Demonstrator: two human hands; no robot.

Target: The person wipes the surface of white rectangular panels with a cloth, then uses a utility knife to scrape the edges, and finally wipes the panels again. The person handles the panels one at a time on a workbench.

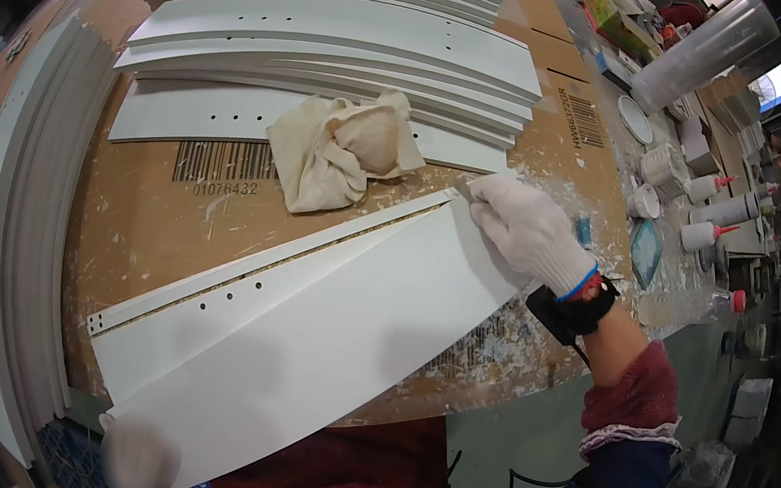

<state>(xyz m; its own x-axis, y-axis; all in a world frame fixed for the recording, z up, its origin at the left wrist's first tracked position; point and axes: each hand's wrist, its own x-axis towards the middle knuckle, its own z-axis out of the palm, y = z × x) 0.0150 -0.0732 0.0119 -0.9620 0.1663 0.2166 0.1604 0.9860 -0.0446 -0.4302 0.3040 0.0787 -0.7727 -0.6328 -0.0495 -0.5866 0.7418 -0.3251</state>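
1. the left hand (140, 463), gloved and blurred, is meeting the near left end of a plain white panel (294, 360); i cannot tell how far its fingers are closing.
2. the plain panel is slanting over a holed, grooved panel (156, 351), its near end jutting past the cardboard (164, 222); a slack left hold could be letting that end tip down.
3. the right hand (527, 228), also gloved, is holding the far corner, fingers closed on its edge; an uneven pull could be scraping one panel on the other.
4. the cardboard is carrying white flecks, and grit getting between the panels could be scratching them.
5. beyond, a crumpled cloth (343, 153) is overlapping the nearest stacked board (179, 114); a swinging panel could be catching it.
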